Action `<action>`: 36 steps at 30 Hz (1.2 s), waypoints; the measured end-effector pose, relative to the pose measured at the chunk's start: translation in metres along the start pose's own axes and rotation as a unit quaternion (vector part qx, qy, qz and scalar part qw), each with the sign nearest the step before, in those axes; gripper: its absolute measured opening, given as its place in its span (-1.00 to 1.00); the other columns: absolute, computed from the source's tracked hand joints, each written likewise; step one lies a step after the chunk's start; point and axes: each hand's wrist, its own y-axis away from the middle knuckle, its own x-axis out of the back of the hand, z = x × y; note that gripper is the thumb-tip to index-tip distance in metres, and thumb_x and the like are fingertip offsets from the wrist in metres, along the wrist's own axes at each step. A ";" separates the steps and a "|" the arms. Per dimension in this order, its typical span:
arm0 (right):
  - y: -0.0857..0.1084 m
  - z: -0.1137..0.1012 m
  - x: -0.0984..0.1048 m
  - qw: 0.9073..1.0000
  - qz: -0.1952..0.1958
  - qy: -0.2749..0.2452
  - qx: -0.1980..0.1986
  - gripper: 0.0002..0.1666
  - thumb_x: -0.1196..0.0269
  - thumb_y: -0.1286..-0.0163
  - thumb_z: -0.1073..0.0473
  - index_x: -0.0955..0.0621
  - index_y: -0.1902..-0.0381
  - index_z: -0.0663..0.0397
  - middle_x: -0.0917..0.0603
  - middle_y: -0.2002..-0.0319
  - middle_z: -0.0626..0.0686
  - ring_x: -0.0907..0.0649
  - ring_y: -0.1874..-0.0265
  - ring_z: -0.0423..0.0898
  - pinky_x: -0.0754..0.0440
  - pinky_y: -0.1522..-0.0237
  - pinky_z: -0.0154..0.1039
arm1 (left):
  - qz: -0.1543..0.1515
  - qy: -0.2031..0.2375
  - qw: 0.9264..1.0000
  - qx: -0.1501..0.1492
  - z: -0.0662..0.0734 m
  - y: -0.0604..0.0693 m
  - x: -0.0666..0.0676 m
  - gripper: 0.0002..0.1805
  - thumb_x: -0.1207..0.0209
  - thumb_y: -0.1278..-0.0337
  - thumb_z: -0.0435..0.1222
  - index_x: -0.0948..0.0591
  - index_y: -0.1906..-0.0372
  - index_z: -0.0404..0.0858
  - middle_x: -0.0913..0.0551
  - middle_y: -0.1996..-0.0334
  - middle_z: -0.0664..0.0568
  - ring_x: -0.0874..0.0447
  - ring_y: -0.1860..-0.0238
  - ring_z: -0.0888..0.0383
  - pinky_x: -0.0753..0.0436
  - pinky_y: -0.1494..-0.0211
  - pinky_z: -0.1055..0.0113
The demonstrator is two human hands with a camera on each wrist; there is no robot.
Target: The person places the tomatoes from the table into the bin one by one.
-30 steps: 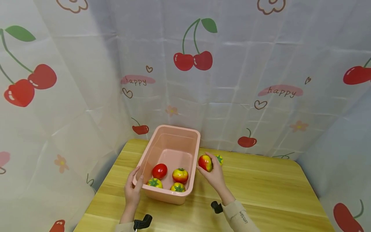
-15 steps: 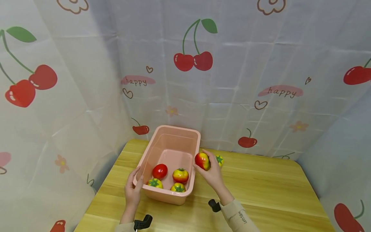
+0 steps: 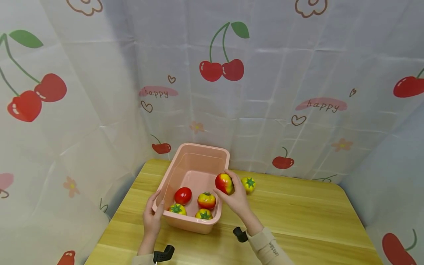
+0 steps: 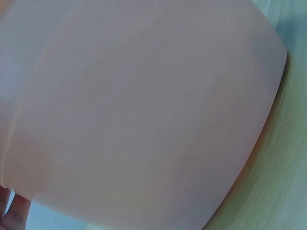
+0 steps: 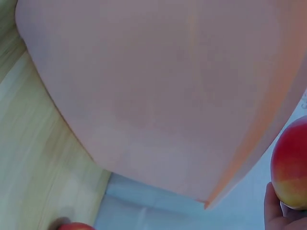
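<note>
A pink bin [image 3: 188, 222] stands at the left of the table; its outer wall [image 4: 144, 115] fills most of the left wrist view. The left hand [image 3: 152, 217] grips its front left corner, thumb over the rim. Between thumb and fingers the right hand [image 3: 237, 197] holds a red-yellow fruit [image 3: 224, 183] above the bin's right rim; the same fruit [image 5: 291, 165] shows at the right edge of the right wrist view. Inside the bin lie a red fruit [image 3: 183, 195], a red-yellow one [image 3: 207, 201] and two yellow ones with green leaves [image 3: 177, 209] [image 3: 203, 214].
Another yellow fruit with green leaves [image 3: 248, 184] lies on the wooden table [image 3: 308, 213], just right of the right hand. A cherry-print curtain [image 3: 258, 121] hangs behind the table and at both sides. Black devices sit at both wrists.
The right hand has moved left with its fruit, from beside the bin to over its right rim. More of the yellow fruit on the table now shows. The left hand has stayed in place.
</note>
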 end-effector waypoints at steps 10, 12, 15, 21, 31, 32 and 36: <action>0.006 -0.008 -0.010 0.998 -0.036 0.019 0.041 -0.16 -0.45 -0.05 0.06 -0.34 -0.29 -0.28 -0.40 -0.24 -0.04 -0.45 -0.14 -0.01 -0.48 -0.11 0.03 | -0.002 -0.001 1.000 -0.007 0.000 0.000 0.000 -0.61 -0.03 -0.19 -0.55 -0.43 -0.14 -0.53 -0.42 -0.17 -0.36 -0.42 -0.07 0.29 -0.42 -0.03 0.61; 0.006 -0.009 -0.011 0.997 -0.038 0.023 0.056 -0.16 -0.45 -0.05 0.06 -0.35 -0.28 -0.25 -0.40 -0.25 -0.05 -0.45 -0.14 -0.02 -0.48 -0.11 0.03 | -0.002 0.000 1.000 -0.008 0.000 -0.001 0.000 -0.61 -0.03 -0.18 -0.55 -0.43 -0.14 -0.53 -0.42 -0.17 -0.36 -0.42 -0.07 0.29 -0.42 -0.04 0.61; 0.008 -0.011 -0.013 0.996 -0.046 0.031 0.072 -0.15 -0.46 -0.04 0.04 -0.35 -0.29 -0.20 -0.39 -0.26 -0.07 -0.44 -0.15 -0.03 -0.48 -0.10 0.03 | -0.001 0.002 1.000 -0.007 0.000 -0.001 -0.001 -0.61 -0.03 -0.18 -0.55 -0.43 -0.14 -0.53 -0.42 -0.17 -0.36 -0.42 -0.08 0.29 -0.42 -0.04 0.61; 0.012 -0.013 -0.017 0.995 -0.075 0.026 0.068 -0.12 -0.47 -0.01 0.01 -0.34 -0.29 -0.30 -0.34 -0.28 -0.10 -0.44 -0.15 -0.08 -0.48 -0.11 -0.02 | 0.002 0.006 1.000 -0.010 -0.002 0.000 0.000 -0.61 -0.04 -0.17 -0.56 -0.44 -0.13 -0.53 -0.43 -0.16 -0.36 -0.43 -0.08 0.29 -0.42 -0.05 0.60; 0.016 -0.011 -0.019 0.990 -0.083 0.019 0.114 -0.15 -0.46 -0.04 0.01 -0.35 -0.28 -0.19 -0.35 -0.29 -0.04 -0.44 -0.15 -0.06 -0.48 -0.12 -0.08 | 0.001 0.012 1.000 -0.015 -0.003 0.000 0.000 -0.60 -0.05 -0.17 -0.56 -0.44 -0.14 -0.53 -0.43 -0.15 -0.37 -0.46 -0.06 0.27 -0.44 -0.03 0.61; 0.015 -0.010 -0.018 0.989 -0.082 0.020 0.124 -0.16 -0.45 -0.05 0.01 -0.35 -0.28 -0.15 -0.36 -0.29 -0.04 -0.45 -0.14 -0.05 -0.48 -0.12 -0.09 | 0.001 0.013 1.000 -0.015 -0.004 0.000 0.000 -0.60 -0.05 -0.17 -0.56 -0.44 -0.14 -0.53 -0.43 -0.15 -0.37 -0.46 -0.06 0.26 -0.44 -0.03 0.61; 0.014 -0.008 -0.018 0.987 -0.073 0.027 0.141 -0.22 -0.42 -0.10 0.02 -0.37 -0.28 -0.11 -0.38 -0.28 -0.08 -0.43 -0.16 -0.06 -0.47 -0.10 -0.10 | 0.001 0.015 1.000 -0.017 -0.004 0.000 0.000 -0.60 -0.05 -0.17 -0.56 -0.44 -0.14 -0.54 -0.43 -0.15 -0.38 -0.45 -0.07 0.24 -0.43 -0.06 0.60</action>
